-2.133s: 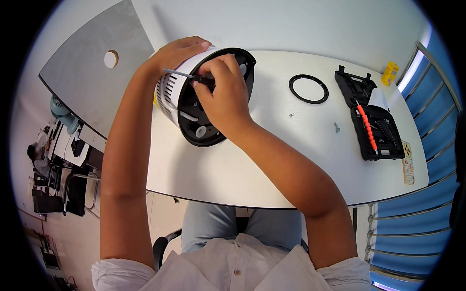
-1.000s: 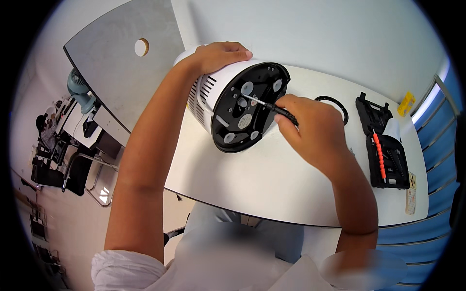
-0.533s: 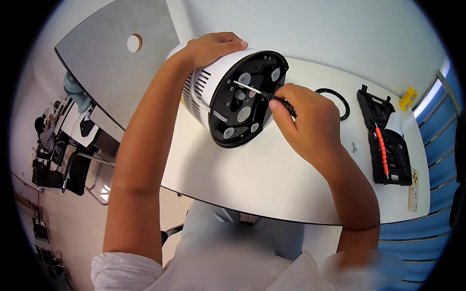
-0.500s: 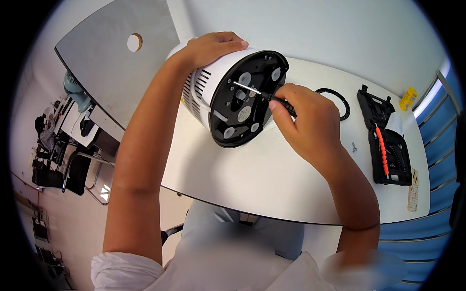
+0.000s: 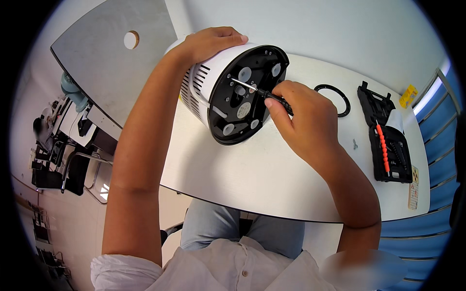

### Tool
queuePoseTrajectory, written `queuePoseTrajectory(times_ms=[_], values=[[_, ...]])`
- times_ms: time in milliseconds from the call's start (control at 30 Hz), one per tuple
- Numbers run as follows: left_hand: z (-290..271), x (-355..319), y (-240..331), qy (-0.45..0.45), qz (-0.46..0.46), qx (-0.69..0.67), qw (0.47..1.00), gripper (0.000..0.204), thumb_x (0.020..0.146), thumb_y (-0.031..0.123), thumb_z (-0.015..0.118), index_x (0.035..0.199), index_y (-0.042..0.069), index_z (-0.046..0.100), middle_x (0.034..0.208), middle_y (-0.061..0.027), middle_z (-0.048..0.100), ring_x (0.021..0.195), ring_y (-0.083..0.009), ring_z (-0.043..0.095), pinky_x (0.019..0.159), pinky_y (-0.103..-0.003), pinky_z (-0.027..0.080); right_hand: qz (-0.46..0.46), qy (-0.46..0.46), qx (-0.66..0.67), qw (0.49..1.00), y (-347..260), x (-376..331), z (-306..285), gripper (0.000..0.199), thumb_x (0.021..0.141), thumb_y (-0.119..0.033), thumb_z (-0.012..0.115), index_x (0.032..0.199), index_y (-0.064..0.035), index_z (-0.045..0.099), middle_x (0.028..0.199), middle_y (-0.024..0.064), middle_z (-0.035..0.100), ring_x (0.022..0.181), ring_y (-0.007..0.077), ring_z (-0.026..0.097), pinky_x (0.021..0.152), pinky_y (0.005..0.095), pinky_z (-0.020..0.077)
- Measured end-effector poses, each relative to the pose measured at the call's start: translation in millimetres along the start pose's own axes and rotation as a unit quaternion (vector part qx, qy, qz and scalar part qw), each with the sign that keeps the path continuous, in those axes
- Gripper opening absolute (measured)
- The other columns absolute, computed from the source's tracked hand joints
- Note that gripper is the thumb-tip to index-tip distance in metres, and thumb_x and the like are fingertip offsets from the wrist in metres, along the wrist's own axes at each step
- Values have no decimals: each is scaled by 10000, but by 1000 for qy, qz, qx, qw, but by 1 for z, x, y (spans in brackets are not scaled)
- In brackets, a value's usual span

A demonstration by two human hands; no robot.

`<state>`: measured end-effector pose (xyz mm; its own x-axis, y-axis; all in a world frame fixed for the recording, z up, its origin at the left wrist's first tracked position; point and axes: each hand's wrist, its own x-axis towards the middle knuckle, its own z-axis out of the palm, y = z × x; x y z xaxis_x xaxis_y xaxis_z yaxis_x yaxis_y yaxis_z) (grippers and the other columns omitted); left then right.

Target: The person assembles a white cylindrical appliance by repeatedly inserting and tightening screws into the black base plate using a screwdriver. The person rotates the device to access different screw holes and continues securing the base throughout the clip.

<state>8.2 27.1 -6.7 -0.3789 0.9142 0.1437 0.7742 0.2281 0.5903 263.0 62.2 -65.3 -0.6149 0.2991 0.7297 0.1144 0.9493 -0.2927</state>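
A white, rounded appliance (image 5: pixel 221 65) with side vents lies tipped over on the table, its black base (image 5: pixel 227 107) facing me. Pale round feet and screw holes dot that base. Over the top of the housing lies my left hand (image 5: pixel 212 44), gripping it with the fingers curved along the far side. My right hand (image 5: pixel 310 115) is closed around the black handle of a screwdriver (image 5: pixel 246 86). Its metal shaft points left, and the tip meets the base near a hole by the upper left rim. Whether a screw sits under the tip is too small to tell.
On the white table (image 5: pixel 310 194), a black ring (image 5: pixel 345 99) lies right of the appliance. Small screws (image 5: pixel 355 144) lie nearer me. An open black tool case (image 5: pixel 392 150) holds an orange flexible shaft (image 5: pixel 383 148). A yellow packet (image 5: pixel 408 96) stands near the right edge.
The appliance and both hands sit slightly higher and further left in the picture. The screwdriver stays against the same area of the base, and both grips are kept.
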Motion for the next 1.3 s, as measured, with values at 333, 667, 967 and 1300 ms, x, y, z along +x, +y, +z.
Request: queuePoseTrajectory(times_ms=[333,667,967,1300], values=[[0,-2,0,6,9,-4,1000,530,851,557,579,1150,125,655,1013,-79,676,894,-158,636,824,-272,483,-5,13,-4,1000,2,0,4,122,835,-155,670,873,-55,611,737,65,624,609,230,599,534,325,450],[-2,-1,-5,13,6,-4,1000,519,846,547,594,1148,129,657,1004,-71,679,871,-146,634,802,-267,484,-33,52,-36,997,-1,-3,13,138,809,-191,690,856,-104,595,739,22,591,636,212,600,506,336,457],[-2,-11,1,41,2,58,997,590,773,691,516,1136,255,681,1059,-51,704,1051,-246,605,1061,-364,293,-168,159,-216,949,-10,-3,19,150,689,-61,670,805,-112,592,743,9,443,697,181,443,472,277,371],[-2,-12,5,33,7,52,998,549,791,656,521,1111,245,693,1075,-59,699,1091,-264,578,1080,-386,226,77,-98,-51,991,-33,21,-5,209,831,-142,675,824,-46,490,825,90,511,689,280,622,527,365,503]])
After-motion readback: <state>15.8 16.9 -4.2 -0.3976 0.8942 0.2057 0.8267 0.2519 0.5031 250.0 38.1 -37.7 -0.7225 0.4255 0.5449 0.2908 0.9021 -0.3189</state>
